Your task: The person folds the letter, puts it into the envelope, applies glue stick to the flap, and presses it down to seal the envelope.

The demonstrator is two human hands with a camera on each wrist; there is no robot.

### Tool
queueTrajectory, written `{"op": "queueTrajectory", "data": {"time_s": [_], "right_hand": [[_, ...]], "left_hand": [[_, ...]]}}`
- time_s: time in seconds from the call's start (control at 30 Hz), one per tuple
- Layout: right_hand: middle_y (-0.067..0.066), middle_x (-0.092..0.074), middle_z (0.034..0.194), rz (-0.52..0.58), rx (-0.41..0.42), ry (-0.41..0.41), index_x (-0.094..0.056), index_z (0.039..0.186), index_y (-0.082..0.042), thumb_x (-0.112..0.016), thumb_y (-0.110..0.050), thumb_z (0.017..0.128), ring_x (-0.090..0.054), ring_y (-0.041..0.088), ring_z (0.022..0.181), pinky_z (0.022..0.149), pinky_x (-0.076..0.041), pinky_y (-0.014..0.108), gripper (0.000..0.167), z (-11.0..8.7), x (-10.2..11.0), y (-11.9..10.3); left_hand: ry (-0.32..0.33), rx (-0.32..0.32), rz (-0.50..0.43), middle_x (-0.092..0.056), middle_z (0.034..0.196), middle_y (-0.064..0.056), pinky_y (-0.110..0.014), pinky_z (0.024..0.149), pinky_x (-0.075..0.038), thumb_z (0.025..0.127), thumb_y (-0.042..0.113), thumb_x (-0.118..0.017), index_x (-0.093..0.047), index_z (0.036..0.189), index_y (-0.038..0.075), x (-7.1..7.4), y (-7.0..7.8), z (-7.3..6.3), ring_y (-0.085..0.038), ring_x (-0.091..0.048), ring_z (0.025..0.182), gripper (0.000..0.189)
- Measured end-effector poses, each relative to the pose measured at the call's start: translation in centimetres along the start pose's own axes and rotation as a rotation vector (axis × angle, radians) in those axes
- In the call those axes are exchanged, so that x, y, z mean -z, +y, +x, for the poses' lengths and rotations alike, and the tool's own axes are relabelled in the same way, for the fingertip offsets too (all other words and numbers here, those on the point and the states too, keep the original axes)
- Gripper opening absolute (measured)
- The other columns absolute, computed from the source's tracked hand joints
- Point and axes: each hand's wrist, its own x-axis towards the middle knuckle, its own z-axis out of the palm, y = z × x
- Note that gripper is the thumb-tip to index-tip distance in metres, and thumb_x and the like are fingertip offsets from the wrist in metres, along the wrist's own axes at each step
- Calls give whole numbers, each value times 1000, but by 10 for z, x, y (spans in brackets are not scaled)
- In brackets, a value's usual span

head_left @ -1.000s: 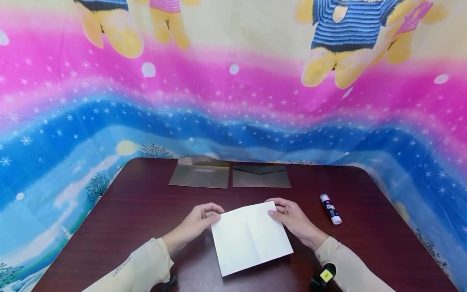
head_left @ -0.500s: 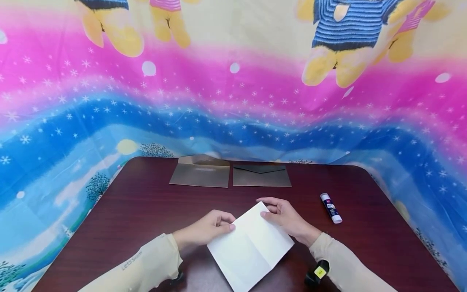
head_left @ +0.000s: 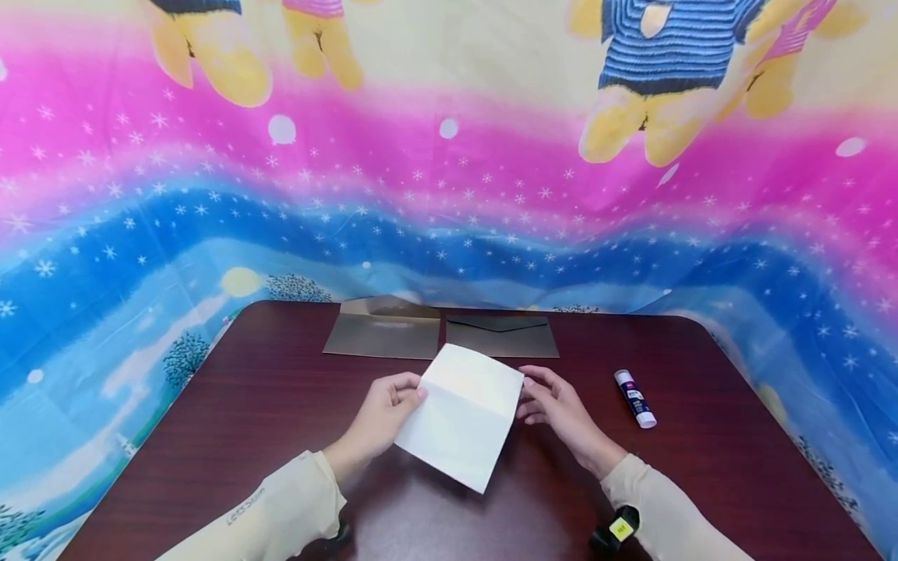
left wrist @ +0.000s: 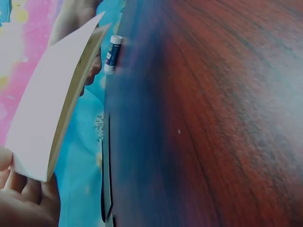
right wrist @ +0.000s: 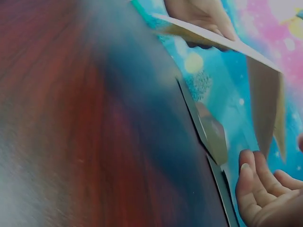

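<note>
A white creased card (head_left: 459,413) is held up above the table, tilted, with its crease running across it. In the left wrist view the folded card (left wrist: 45,99) shows a gap between its layers and a tan inner side. My left hand (head_left: 379,413) pinches its left edge, thumb on the white face and fingers behind. My right hand (head_left: 564,417) is beside the right corner, fingers loosely bent. In the right wrist view, the fingertips of my right hand (right wrist: 265,194) are close to the hanging flap's tip, not gripping it; whether they touch is unclear.
A glue stick (head_left: 635,399) lies on the dark red table (head_left: 266,405) to the right. Two grey-brown envelopes lie at the far edge: the left envelope (head_left: 382,336) has its flap raised, the right envelope (head_left: 512,343) its flap down. A printed cloth (head_left: 449,195) hangs behind.
The card has turned over the last second and moved up and away from the body, and its crease now runs crosswise. My right hand's thumb has come off the card's face to its right edge.
</note>
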Motion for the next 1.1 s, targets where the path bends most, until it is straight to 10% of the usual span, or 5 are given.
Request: {"op": "queueTrajectory", "data": {"time_s": [0.4, 0.8, 1.1], "right_hand": [[14, -68, 97, -45, 428, 33, -25, 157, -17, -70, 0, 92, -71, 16, 80, 72, -57, 27, 81, -16, -32, -1], [11, -69, 91, -234, 536, 132, -55, 140, -6, -74, -1, 89, -65, 6, 77, 70, -54, 21, 54, -18, -35, 2], [1, -69, 86, -379, 498, 214, -72, 118, -10, -74, -4, 89, -62, 4, 76, 67, -54, 22, 29, -20, -33, 0]], "left_hand": [[262, -1, -76, -75, 94, -25, -34, 64, -61, 100, 3, -58, -67, 105, -6, -7, 7, 0, -15, -72, 73, 14], [246, -172, 245, -71, 84, -5, -24, 73, -58, 90, 1, -72, -56, 135, 16, -4, -1, -7, -12, -67, 76, 50], [254, -275, 425, -69, 82, 5, -21, 67, -54, 88, 8, -78, -74, 110, 15, -6, 3, -12, -4, -60, 73, 24]]}}
